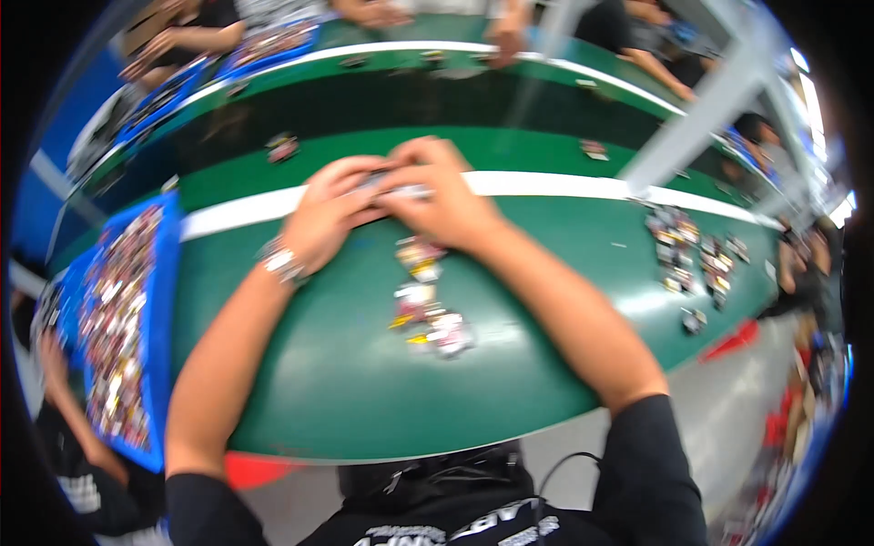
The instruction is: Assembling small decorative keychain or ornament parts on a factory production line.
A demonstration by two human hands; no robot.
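Note:
My left hand point(328, 211) and my right hand point(443, 196) meet over the white line of the green table, fingers closed together. Between them is a small silver and dark piece point(416, 191), mostly covered by the fingers and blurred, so its kind cannot be made out. A wristband of shiny metal point(282, 261) circles my left wrist. Just below the hands, a loose row of small packets or parts point(417, 296) in silver, yellow and red runs toward me on the table.
A blue bin point(160, 364) full of small shiny pieces stands at my left. More small pieces point(674, 246) lie in a group at the right. Beyond the white line point(546, 185) runs a dark belt point(437, 107) with scattered pieces. Other people work across and beside it; a grey post point(696, 100) rises at right.

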